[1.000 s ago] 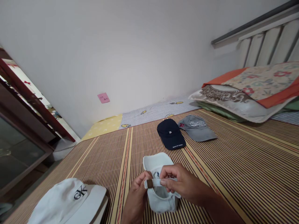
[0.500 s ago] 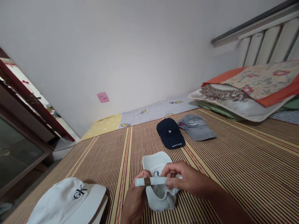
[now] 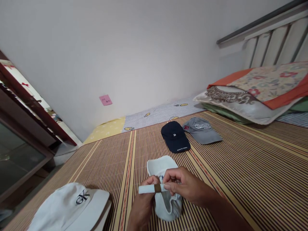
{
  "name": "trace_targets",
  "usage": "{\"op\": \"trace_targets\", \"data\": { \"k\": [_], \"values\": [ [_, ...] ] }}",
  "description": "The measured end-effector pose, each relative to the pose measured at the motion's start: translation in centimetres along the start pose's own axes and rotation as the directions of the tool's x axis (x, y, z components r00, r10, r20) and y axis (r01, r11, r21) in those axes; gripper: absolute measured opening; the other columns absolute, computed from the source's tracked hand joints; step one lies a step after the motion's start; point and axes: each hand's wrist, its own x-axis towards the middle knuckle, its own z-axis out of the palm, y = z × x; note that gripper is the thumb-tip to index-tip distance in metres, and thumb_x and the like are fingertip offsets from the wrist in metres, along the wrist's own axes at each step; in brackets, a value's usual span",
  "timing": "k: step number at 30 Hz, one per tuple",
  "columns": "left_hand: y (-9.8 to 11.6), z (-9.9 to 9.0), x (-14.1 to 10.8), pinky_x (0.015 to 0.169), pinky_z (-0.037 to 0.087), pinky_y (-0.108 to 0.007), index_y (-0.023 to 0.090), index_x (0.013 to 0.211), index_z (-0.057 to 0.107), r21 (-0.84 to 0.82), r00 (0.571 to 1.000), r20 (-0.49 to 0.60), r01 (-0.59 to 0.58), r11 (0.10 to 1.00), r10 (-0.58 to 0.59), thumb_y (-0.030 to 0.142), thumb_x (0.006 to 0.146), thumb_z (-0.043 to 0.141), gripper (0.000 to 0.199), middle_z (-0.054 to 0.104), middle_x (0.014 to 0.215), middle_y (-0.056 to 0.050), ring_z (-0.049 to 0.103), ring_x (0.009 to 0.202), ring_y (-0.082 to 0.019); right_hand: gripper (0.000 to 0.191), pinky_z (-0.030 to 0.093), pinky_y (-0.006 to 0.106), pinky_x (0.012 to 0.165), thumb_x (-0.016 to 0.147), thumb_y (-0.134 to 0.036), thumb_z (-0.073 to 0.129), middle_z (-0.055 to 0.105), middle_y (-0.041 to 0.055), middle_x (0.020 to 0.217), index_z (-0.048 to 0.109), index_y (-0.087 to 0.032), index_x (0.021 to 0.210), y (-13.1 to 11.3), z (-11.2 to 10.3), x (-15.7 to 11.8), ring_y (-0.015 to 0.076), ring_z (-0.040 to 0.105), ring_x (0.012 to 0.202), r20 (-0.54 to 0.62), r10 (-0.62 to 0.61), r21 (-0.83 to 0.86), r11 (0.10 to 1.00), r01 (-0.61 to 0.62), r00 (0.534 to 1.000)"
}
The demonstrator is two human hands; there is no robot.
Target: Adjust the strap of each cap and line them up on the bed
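A pale blue cap (image 3: 168, 210) rests on the striped mat with its brim pointing away and its back strap raised toward me. My left hand (image 3: 143, 200) is closed on the strap from below, its thumb hidden behind the band. My right hand (image 3: 180, 184) pinches the strap's right part beside the brown loop (image 3: 157, 188). The strap's loose end (image 3: 145, 189) sticks out to the left over my left hand.
A white cap with dark letters (image 3: 62, 208) lies at the lower left. Beyond the hands are a navy cap (image 3: 174, 136) and a grey cap (image 3: 202, 130). Pillows (image 3: 240, 102) are stacked at the right, by the wall (image 3: 144, 48).
My right hand has shifted left along the strap, closer to my left hand. The brown loop sits farther right, and the cap's opening looks narrower.
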Motion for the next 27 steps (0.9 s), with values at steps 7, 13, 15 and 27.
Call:
{"op": "trace_targets", "data": {
  "k": [7,13,15,27],
  "values": [
    [0.2,0.5,0.0,0.058,0.025,-0.024,0.019,0.065,0.044,0.014,1.0,0.015,0.019,1.0,-0.019,0.055,0.072,0.085,0.054,0.034,0.065,0.006,0.023,0.063,-0.011,0.013,0.039,0.025,0.062,0.085,-0.027,0.064,0.061,-0.0021,0.067,0.068,-0.016,0.081,-0.1,-0.3,0.0,0.0127,0.054,0.064,-0.007,-0.027,-0.052,0.998,0.027,1.0],
    [0.1,0.1,0.1,0.06,0.032,-0.024,0.016,0.069,0.058,-0.066,1.0,0.007,0.025,0.998,-0.025,0.061,0.081,0.078,0.05,0.044,0.066,0.003,0.033,0.062,-0.011,0.017,0.039,0.025,0.061,0.088,-0.031,0.065,0.062,-0.0014,0.065,0.068,-0.015,0.083,0.6,-0.8,0.2,0.0124,0.054,0.062,-0.012,-0.001,0.006,1.0,0.001,1.0],
    [0.3,-0.5,0.0,0.068,0.04,-0.025,0.014,0.079,0.069,-0.157,1.0,0.003,0.022,0.987,-0.022,0.064,0.085,0.071,0.051,0.054,0.073,-0.001,0.045,0.069,-0.013,0.02,0.041,0.026,0.062,0.088,-0.034,0.065,0.063,-0.0004,0.066,0.068,-0.015,0.086,0.9,-1.1,0.3,0.0131,0.057,0.063,-0.011,0.005,0.053,0.999,-0.004,1.0],
    [4.3,-2.6,-2.3,0.081,0.043,-0.03,0.021,0.111,0.075,0.468,0.985,0.162,-0.027,0.883,-0.056,0.058,0.086,0.07,0.045,0.07,0.101,-0.006,0.058,0.092,-0.021,0.009,0.042,0.023,0.057,0.084,-0.025,0.071,0.067,-0.0011,0.064,0.071,-0.016,0.087,0.4,-0.8,-0.1,0.0108,0.058,0.057,-0.008,-0.006,0.075,0.997,0.006,1.0]
  ]
}}
